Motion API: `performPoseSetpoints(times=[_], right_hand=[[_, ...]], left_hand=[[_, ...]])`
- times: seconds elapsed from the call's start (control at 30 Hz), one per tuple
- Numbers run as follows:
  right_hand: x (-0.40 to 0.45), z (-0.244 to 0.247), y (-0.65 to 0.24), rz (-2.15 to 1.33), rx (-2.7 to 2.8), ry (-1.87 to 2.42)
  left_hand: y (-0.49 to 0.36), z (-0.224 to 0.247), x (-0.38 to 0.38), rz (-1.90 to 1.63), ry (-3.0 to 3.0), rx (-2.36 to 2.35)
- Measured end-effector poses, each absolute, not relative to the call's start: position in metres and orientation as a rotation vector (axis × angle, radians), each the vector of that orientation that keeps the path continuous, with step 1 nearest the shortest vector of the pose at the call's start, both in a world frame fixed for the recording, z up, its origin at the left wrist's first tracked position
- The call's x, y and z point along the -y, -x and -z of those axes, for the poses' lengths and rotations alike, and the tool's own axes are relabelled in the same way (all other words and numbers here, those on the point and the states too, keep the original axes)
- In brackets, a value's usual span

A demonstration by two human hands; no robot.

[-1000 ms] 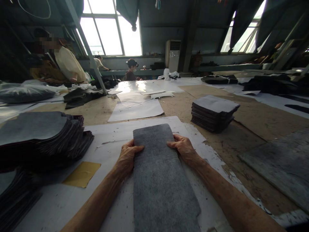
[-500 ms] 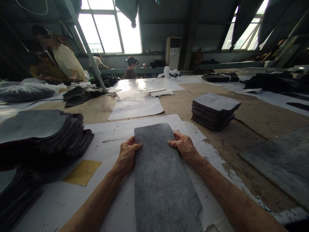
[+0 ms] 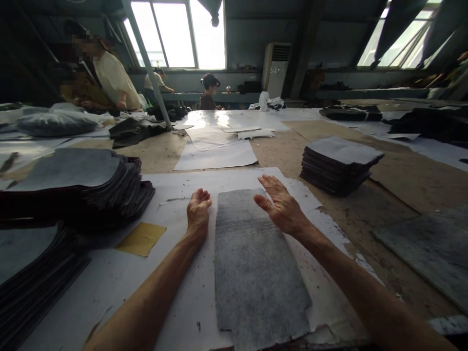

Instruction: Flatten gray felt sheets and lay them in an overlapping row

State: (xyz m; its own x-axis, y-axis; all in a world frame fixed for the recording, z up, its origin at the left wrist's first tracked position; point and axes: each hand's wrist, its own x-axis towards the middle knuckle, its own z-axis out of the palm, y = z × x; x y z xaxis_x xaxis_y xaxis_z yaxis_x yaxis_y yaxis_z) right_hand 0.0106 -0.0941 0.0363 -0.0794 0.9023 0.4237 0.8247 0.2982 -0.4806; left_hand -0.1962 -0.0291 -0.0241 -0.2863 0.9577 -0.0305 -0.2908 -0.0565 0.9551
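Observation:
A long grey fabric-like panel with a notched near edge lies flat on the white paper in front of me. My left hand is just left of the panel's far end, apart from it, its fingers curled in and nothing visible in them. Over the panel's far right corner, my right hand has its fingers stretched out and its thumb apart. It holds nothing; whether it touches the panel I cannot tell.
Tall stacks of similar panels, one farther and one nearer, stand at left beside a yellow-brown card. Another stack sits at right, beyond a grey slab. A slanted pole rises at left; several people are behind.
Both hands have let go of the panel, which now lies lower and flat on the paper. My left fingers have curled; my right fingers have straightened. The camera view has shifted slightly.

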Motion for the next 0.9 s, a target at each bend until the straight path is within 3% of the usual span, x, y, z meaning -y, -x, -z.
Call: performPoseSetpoints(times=[0.1, 0.27, 0.43, 0.63, 0.8, 0.9], right_hand=[[0.106, -0.041, 0.003, -0.154, 2.323, 1.418], [0.124, -0.042, 0.009, -0.469, 2.860, 1.235], [0.128, -0.052, 0.006, -0.166, 2.667, 1.341], [0.133, -0.046, 0.001, -0.519, 2.768, 1.365], [0.131, -0.049, -0.007, -0.185, 2.425, 1.553], [0.136, -0.033, -0.007, -0.314, 2.585, 1.548]], left_hand=[[0.197, 0.026, 0.029, -1.561, -0.842, -1.186], [0.196, 0.027, 0.028, -1.549, -0.863, -1.207], [0.195, 0.028, 0.029, -1.512, -0.951, -1.250], [0.195, 0.025, 0.033, -1.442, -1.116, -1.348], [0.191, 0.016, 0.040, -1.357, -1.298, -1.399], [0.188, 0.010, 0.047, -1.282, -1.416, -1.396]])
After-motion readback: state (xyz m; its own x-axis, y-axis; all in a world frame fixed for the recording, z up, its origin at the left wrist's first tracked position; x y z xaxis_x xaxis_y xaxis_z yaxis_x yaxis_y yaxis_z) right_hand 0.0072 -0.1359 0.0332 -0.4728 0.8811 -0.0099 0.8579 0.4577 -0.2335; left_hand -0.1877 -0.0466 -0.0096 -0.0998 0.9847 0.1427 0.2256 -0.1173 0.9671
